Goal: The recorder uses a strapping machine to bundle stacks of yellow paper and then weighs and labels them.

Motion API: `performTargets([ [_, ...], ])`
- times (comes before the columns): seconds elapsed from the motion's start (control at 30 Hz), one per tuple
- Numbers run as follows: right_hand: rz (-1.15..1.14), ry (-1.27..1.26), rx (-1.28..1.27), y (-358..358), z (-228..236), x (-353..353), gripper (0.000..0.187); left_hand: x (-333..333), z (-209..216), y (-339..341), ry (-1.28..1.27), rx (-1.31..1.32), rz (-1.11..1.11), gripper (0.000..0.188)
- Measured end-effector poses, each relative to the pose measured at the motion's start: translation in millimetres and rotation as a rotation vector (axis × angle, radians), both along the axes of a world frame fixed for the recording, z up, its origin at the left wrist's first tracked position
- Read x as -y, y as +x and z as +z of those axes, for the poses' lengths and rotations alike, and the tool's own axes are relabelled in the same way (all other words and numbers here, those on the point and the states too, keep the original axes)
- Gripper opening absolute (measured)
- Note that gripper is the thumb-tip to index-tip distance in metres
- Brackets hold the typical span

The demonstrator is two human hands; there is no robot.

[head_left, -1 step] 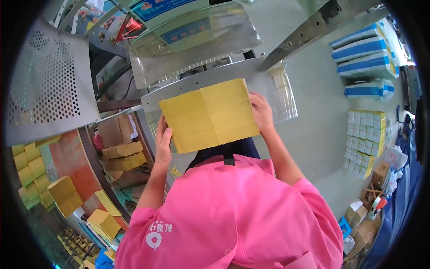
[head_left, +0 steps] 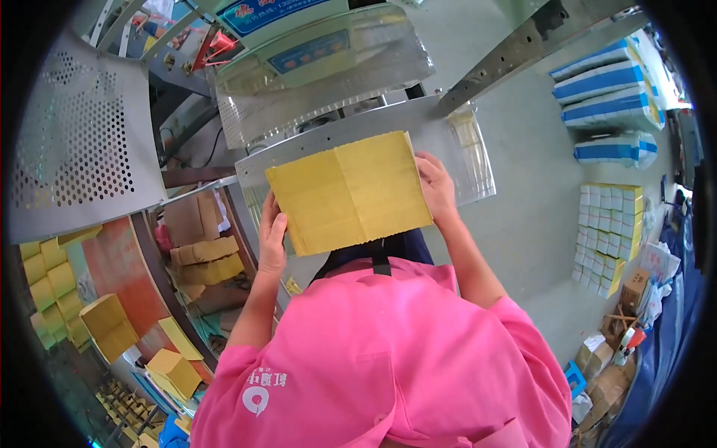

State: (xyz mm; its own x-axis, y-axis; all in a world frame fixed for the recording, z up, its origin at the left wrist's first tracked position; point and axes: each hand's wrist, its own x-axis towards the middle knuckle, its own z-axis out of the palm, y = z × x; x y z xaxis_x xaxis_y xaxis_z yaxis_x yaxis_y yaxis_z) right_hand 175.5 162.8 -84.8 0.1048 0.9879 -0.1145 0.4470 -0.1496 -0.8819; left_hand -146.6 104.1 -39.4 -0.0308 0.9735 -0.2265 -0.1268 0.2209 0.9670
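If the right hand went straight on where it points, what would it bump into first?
The right hand would likely meet the yellow paper it holds; beyond, perhaps the metal ledge; depth is unclear.

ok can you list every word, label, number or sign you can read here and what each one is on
Wording is left uncopied; only places are given.
Pink shirt: white characters by a round white emblem.
Blue sign: red and white characters, cut off by the picture's edge.
Shiny cover: a blue patch with characters too small to read.
Brown carton: dark marks, too blurred to read.
Yellow paper: no print seen.
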Motion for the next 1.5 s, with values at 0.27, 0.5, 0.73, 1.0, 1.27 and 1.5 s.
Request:
performTargets([
  [0.27, 0.08, -0.28, -0.287, 10.0, 10.6, -3.0, 0.025, -2.2, -7.2, -8.0, -0.114, 0.053, 0.009, 0.058],
  [0.5, 0.098, -0.448, -0.607, 25.7, 46.8, -5.7, 0.05, -5.5, -2.5, -8.6, -0.184, 0.055, 0.012, 0.052],
  [0.73, -0.004, -0.402, -0.55, 11.5, 40.0, -3.1, 0.05, -6.6, -2.6, -12.7, -0.225, 0.076, 0.013, 0.058],
  [1.0, 0.126, -0.233, -0.372, -2.3, 52.8, -6.6, 0.049, -9.2, -8.1, -15.8, -0.224, 0.021, -0.025, 0.063],
  [1.27, -0.05, -0.442, -0.789, 4.5, 61.6, -5.5, 0.048, -10.0, -9.3, -14.5, -0.264, 0.166, 0.036, 0.06],
  [1.5, -0.016, -0.256, -0.611, -7.1, 44.2, 0.9, 0.04, -11.7, -37.4, 1.6, -0.367, 0.309, 0.181, 0.06],
])
